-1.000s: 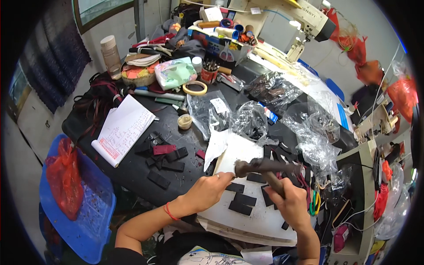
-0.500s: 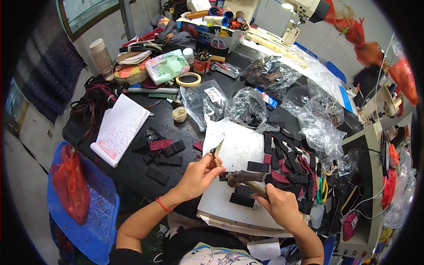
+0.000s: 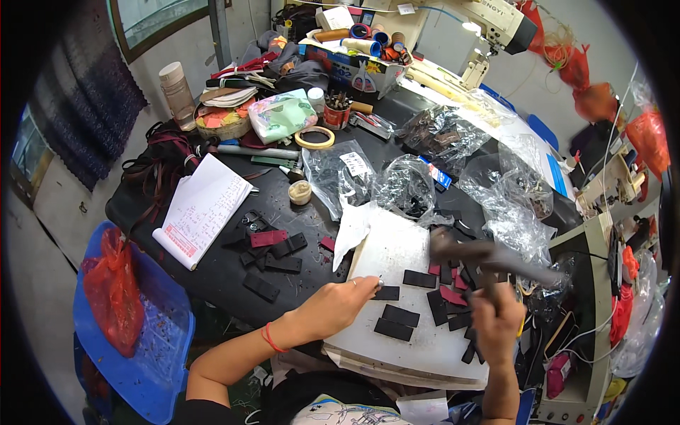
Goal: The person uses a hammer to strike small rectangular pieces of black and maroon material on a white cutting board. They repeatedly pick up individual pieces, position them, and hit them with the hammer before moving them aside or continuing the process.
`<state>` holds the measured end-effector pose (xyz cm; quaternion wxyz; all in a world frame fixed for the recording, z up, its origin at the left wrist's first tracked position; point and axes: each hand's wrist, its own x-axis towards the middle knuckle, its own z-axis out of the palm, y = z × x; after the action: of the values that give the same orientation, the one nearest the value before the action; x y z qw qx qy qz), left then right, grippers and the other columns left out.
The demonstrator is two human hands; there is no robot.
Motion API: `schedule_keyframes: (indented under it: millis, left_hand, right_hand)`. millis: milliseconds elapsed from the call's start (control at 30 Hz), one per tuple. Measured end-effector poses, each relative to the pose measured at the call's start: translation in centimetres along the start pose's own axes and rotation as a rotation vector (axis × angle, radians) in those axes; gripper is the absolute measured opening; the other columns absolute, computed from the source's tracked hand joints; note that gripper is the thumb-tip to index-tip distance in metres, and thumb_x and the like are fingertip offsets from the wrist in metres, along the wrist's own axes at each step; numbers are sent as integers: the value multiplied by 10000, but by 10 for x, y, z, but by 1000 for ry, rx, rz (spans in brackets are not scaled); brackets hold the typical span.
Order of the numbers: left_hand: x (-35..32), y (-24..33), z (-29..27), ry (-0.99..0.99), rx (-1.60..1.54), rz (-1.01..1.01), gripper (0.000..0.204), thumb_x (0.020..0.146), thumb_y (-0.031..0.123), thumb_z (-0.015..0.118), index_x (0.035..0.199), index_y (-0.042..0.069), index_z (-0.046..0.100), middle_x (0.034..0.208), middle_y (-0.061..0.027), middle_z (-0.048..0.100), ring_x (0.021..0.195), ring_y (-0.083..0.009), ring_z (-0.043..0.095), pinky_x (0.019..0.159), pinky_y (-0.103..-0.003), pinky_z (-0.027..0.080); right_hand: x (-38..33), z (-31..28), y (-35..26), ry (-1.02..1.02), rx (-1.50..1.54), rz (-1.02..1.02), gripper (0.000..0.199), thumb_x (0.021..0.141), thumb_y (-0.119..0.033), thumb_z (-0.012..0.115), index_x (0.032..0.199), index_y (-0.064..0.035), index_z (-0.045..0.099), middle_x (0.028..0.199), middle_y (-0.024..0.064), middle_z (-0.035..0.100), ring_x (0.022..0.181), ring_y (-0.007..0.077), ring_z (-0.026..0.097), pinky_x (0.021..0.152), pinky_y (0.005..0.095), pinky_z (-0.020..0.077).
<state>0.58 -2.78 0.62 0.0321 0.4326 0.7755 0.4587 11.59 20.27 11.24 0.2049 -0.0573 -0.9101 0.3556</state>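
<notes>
On the white board (image 3: 397,248) at the surface's near edge, my left hand (image 3: 340,306) pinches a small punch upright on a black strip (image 3: 386,292), steadying it; my right hand (image 3: 496,322) grips the raised hammer (image 3: 489,256), poised above.

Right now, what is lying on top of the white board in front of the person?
On the white board lie black strips. The left hand rests on its edge. The right hand with a hammer hides the right part.
</notes>
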Motion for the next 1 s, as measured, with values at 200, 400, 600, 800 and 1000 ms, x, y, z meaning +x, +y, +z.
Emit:
schedule_keyframes:
  millis: [200,400,600,800,1000]
  left_hand:
    - [8,7,5,60,98,-98,174,842,42,635,983,2,541,810,-204,617,707,-393,630,574,-426,517]
    - [17,19,26,280,-445,-334,133,925,10,559,1050,-23,529,877,-107,663,842,-148,662,733,-267,538]
    - [30,32,71,-49,-823,-449,197,958,61,527,1140,-14,509,1018,-114,629,977,-173,638,841,-278,542]
    - [31,31,74,-76,-738,-471,199,973,82,500,1147,-14,493,996,-108,632,972,-169,640,838,-275,541]
    - [29,33,74,-59,-420,-221,122,920,24,552,1038,-1,534,910,-108,658,872,-197,678,759,-302,542]
  right_hand:
    - [7,12,1,-259,-314,-161,261,807,-240,743,831,-50,566,622,111,573,506,285,568,468,370,433]
    - [-37,-23,28,-74,-237,83,212,805,-198,745,858,-46,606,614,92,587,504,230,581,480,326,430]
    - [-78,-39,42,-43,-184,274,178,804,-156,727,837,-23,613,571,72,554,484,165,522,484,294,402]
    - [-91,-40,53,-59,-144,329,175,795,-144,728,847,-15,622,578,69,559,484,159,514,489,289,402]
    - [-83,-35,48,-48,-125,260,206,772,-161,757,878,-15,657,679,126,612,547,235,585,519,314,442]
